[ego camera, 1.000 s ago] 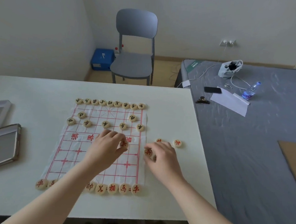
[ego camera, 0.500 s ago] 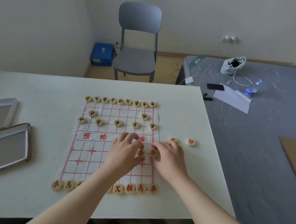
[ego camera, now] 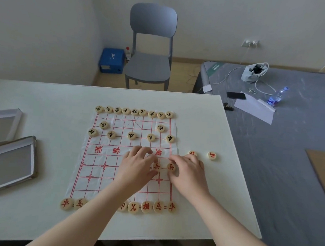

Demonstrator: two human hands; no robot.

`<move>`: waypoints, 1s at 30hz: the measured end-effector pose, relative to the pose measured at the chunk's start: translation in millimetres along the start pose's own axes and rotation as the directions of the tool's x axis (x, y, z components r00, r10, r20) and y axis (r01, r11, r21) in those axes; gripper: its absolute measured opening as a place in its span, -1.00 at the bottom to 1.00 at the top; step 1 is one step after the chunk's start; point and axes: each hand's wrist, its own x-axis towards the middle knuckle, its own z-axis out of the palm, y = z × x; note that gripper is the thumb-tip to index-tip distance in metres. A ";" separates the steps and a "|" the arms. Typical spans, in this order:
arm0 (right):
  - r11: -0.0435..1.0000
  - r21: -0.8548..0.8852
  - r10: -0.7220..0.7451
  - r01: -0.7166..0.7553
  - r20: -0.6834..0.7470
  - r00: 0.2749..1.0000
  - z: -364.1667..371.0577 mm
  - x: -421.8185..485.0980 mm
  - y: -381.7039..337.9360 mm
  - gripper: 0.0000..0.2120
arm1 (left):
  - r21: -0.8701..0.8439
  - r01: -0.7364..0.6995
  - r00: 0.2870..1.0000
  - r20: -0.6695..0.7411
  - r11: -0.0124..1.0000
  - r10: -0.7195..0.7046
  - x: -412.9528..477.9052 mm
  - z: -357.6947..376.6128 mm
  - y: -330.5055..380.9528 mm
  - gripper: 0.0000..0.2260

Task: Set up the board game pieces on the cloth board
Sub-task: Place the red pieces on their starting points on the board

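The left hand [ego camera: 135, 167] and right hand [ego camera: 190, 172] each pinch a round wooden red-lettered piece [ego camera: 157, 166], just carried to the right edge of the white red-gridded cloth board [ego camera: 100, 176]. Red's soldier row is begun; two loose pieces [ego camera: 212, 155] wait beside it.

White table [ego camera: 44, 99] carries cloth board [ego camera: 100, 178] at centre, loose game piece [ego camera: 212, 156] off its right side, second game piece [ego camera: 192, 153] between them, grey tray [ego camera: 10, 168] and white-framed tray [ego camera: 16, 120] at left edge.
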 end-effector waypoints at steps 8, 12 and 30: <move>0.999 0.038 0.001 0.001 -0.036 0.999 1.7 -1.1 -0.2 -0.69 | 0.034 0.061 0.998 -0.009 0.998 -0.060 -9.2 -13.4 -26.5 -0.67; 1.000 0.023 -0.004 0.005 -0.012 1.000 1.3 -1.4 -2.6 -0.67 | 0.046 0.064 0.996 0.058 0.997 -0.066 -12.1 -11.4 -27.0 -0.67; 0.997 0.063 0.035 -0.035 0.000 0.999 -8.5 -4.9 0.2 -0.62 | -0.025 0.071 0.995 0.077 0.997 -0.069 -5.5 -14.8 -13.6 -0.53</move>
